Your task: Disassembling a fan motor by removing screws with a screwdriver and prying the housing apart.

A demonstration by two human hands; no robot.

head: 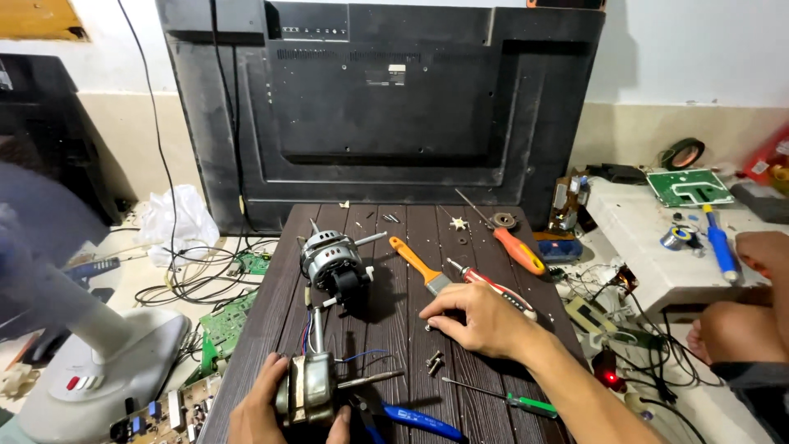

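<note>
On the dark table (485,222), my left hand (261,409) grips a small motor (308,388); my right hand (475,319) rests flat, fingers down, touching the red screwdriver (493,286).

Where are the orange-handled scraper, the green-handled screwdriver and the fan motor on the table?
orange-handled scraper (408,252), head view, on its handle.
green-handled screwdriver (530,404), head view, on its handle.
fan motor (330,263), head view, on its metal body.

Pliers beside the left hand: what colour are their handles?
Blue, on the pliers beside the left hand; seen in the head view.
</note>
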